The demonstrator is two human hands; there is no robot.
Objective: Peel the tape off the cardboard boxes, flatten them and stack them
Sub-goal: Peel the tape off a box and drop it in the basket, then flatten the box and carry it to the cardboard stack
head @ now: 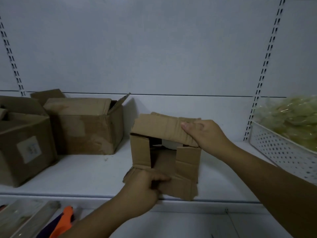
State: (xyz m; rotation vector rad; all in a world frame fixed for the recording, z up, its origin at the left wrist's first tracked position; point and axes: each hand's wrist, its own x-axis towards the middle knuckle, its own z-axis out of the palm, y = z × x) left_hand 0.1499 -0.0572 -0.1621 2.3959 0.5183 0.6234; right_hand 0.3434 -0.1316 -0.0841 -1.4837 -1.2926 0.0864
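Cardboard box [187,162] sits on the shelf [85,174] with its open mouth toward you, sandwiched between your hands: right hand [205,134] clasps its top from above, left hand [144,188] pinches its lower flap at the near edge. Collapse likely runs top-down.

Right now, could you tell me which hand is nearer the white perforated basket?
Right. The right hand holds the small cardboard box by its top flap, left of the basket; the left hand grips the bottom flap, farther left.
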